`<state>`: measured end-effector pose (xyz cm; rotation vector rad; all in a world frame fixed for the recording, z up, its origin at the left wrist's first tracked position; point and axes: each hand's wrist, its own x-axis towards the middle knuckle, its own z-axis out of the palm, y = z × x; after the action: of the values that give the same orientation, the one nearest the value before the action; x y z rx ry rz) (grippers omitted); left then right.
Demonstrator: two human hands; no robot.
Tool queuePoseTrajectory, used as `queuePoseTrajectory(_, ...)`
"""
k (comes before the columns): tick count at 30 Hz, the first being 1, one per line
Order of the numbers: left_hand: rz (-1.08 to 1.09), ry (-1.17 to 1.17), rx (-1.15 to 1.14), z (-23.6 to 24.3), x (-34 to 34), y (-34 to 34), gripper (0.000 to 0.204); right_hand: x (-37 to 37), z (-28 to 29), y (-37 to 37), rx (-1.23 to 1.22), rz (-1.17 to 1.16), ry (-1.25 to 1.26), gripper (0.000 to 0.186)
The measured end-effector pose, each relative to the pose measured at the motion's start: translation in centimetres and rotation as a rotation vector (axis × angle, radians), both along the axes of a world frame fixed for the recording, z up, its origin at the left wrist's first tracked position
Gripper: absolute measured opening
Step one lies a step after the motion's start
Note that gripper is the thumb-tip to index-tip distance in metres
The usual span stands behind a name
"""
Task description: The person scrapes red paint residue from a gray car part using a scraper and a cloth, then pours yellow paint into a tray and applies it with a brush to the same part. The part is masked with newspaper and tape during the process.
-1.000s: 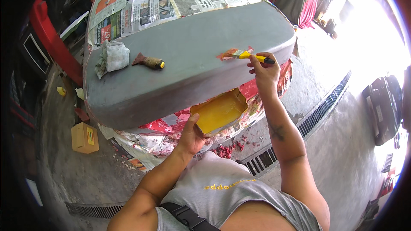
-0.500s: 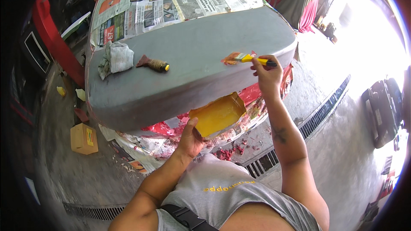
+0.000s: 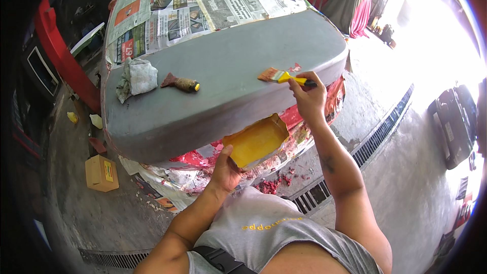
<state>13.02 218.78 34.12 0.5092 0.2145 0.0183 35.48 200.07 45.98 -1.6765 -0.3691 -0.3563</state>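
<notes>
In my right hand (image 3: 310, 99) is a paintbrush (image 3: 285, 76) with a yellow and black handle, gripped by the fingers. Its reddish-brown bristles point left, over the grey car panel (image 3: 213, 78); whether they touch it I cannot tell. A small red patch (image 3: 296, 66) marks the panel just beyond the brush. My left hand (image 3: 225, 170) holds a shallow tray (image 3: 256, 143) of yellow liquid by its near left side, thumb over the rim, below the panel's front edge. Farther left on the panel lie a scraper (image 3: 181, 82) with a wrapped handle and a crumpled pale cloth (image 3: 137, 79).
Newspaper sheets (image 3: 203, 7) cover the car's glass beyond the panel. Peeling red paint and paper (image 3: 190, 161) hang at its front. On the floor are a cardboard box (image 3: 101, 173), red scraps (image 3: 269, 185) and a drain grate (image 3: 375, 132). A dark bumper-like part (image 3: 454, 127) stands far right.
The brush has drawn slightly left and nearer, off the red patch, which now shows smaller and separate. My left hand and the tray have barely moved; the view has shifted a little.
</notes>
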Motion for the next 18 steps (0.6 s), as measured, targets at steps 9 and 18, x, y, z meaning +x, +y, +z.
queuePoseTrajectory(9,0.012,0.007,0.026,-0.6,-0.4,-0.2,0.07,1.1,1.0,-2.2,0.023,0.028,-0.04,0.022)
queuePoseTrajectory(18,0.026,-0.038,0.014,-0.8,-0.9,-0.5,0.066,4.4,2.7,-5.6,0.07,-0.064,0.012,0.022)
